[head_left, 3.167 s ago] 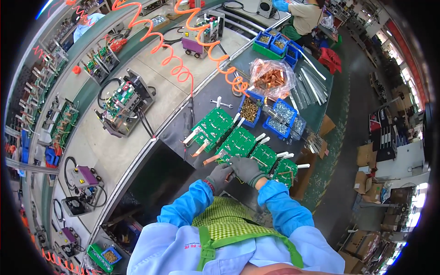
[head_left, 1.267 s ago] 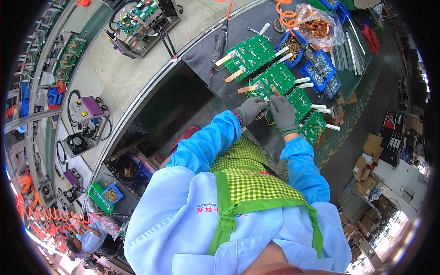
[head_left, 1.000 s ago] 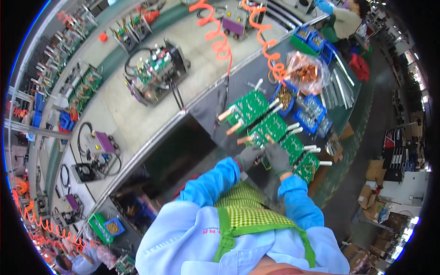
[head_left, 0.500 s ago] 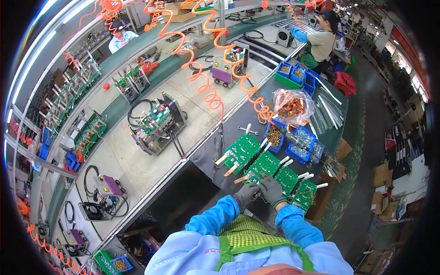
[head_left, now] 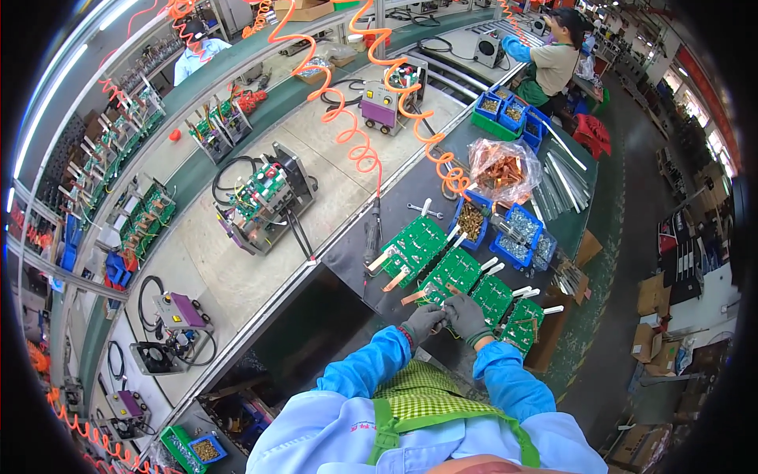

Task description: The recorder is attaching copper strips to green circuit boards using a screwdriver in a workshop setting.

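Note:
Side by side at the front edge of the dark table lie several green circuit boards (head_left: 412, 245) with white strips standing out at their far ends. My left hand (head_left: 424, 322), in a grey glove, is closed at the near end of the second board (head_left: 453, 272). Beside it my right hand (head_left: 468, 317), gloved too, has its fingers pinched and nearly meets the left one. Whatever the fingers hold is too small and covered to name. A copper strip (head_left: 413, 297) juts from that board just above my left hand.
Blue bins of brass screws (head_left: 471, 220) and silvery fasteners (head_left: 517, 237) stand behind the boards, near a bag of copper parts (head_left: 504, 172). A screwdriver (head_left: 373, 241) hangs on an orange coiled hose at left. A wrench (head_left: 426, 210) lies beyond. A co-worker (head_left: 553, 63) works at far right.
My hands stay together at the second board's near end, with the right fingers shifted slightly. The whole view has tilted a little.

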`<control>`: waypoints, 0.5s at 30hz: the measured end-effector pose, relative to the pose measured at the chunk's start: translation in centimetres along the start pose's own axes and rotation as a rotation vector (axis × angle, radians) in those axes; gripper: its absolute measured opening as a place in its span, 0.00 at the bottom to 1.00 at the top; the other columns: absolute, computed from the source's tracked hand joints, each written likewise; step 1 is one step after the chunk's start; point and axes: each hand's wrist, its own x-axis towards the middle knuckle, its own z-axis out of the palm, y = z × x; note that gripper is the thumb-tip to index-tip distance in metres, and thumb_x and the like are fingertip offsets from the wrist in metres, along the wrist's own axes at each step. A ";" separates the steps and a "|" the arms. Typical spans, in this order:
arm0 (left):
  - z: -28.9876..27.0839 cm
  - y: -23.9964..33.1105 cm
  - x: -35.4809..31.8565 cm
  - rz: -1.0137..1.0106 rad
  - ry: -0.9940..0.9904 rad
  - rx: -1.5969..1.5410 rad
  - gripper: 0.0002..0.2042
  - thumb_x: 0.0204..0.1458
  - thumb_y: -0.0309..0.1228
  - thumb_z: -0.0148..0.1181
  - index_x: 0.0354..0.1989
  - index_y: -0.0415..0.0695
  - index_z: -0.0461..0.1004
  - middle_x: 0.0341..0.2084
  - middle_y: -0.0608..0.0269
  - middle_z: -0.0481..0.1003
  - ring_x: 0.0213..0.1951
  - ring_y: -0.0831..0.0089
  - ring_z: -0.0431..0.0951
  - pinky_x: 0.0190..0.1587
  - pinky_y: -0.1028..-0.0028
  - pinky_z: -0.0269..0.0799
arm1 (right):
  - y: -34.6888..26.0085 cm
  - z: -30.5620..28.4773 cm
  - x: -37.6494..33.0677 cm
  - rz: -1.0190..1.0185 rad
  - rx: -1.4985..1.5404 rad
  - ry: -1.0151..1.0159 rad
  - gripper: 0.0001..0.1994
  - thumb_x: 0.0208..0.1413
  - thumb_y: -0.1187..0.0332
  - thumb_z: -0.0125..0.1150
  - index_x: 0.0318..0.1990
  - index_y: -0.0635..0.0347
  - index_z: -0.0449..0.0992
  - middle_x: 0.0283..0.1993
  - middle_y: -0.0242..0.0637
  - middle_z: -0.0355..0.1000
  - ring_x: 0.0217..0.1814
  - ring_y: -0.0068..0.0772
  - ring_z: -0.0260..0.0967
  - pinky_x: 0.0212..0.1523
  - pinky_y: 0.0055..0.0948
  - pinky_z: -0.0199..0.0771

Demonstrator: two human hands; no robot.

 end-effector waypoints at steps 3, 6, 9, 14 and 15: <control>0.6 0.2 0.4 -0.021 0.017 -0.026 0.05 0.55 0.27 0.51 0.35 0.39 0.70 0.23 0.65 0.71 0.21 0.82 0.69 0.22 0.83 0.63 | -0.3 -0.1 0.0 0.105 -0.082 0.005 0.07 0.50 0.63 0.57 0.33 0.53 0.71 0.35 0.39 0.69 0.36 0.46 0.69 0.35 0.41 0.71; 0.3 -0.2 0.6 0.023 -0.042 -0.005 0.05 0.54 0.26 0.50 0.37 0.39 0.70 0.23 0.66 0.71 0.21 0.82 0.69 0.22 0.83 0.63 | -0.4 0.5 0.1 0.193 -0.163 0.047 0.08 0.49 0.61 0.59 0.33 0.53 0.72 0.36 0.40 0.69 0.36 0.46 0.70 0.35 0.42 0.71; 0.5 -0.5 0.5 0.025 -0.008 -0.011 0.06 0.54 0.26 0.49 0.37 0.40 0.71 0.23 0.66 0.71 0.21 0.82 0.69 0.21 0.84 0.62 | -0.8 0.5 0.1 0.269 -0.169 0.016 0.10 0.47 0.60 0.60 0.34 0.52 0.72 0.37 0.40 0.69 0.37 0.46 0.70 0.35 0.41 0.71; 0.7 -0.8 -0.2 0.044 0.038 -0.092 0.05 0.54 0.27 0.50 0.34 0.40 0.72 0.22 0.66 0.71 0.20 0.82 0.69 0.20 0.83 0.61 | -1.3 1.1 0.2 0.293 -0.071 0.047 0.10 0.47 0.60 0.61 0.35 0.53 0.74 0.37 0.40 0.69 0.39 0.45 0.70 0.37 0.39 0.71; 0.6 -1.0 -0.5 0.030 0.093 -0.134 0.05 0.54 0.28 0.50 0.33 0.41 0.72 0.21 0.66 0.71 0.19 0.82 0.68 0.19 0.82 0.60 | -0.5 1.9 -0.3 0.267 -0.044 -0.010 0.09 0.48 0.61 0.61 0.35 0.53 0.74 0.38 0.40 0.69 0.39 0.44 0.70 0.38 0.39 0.72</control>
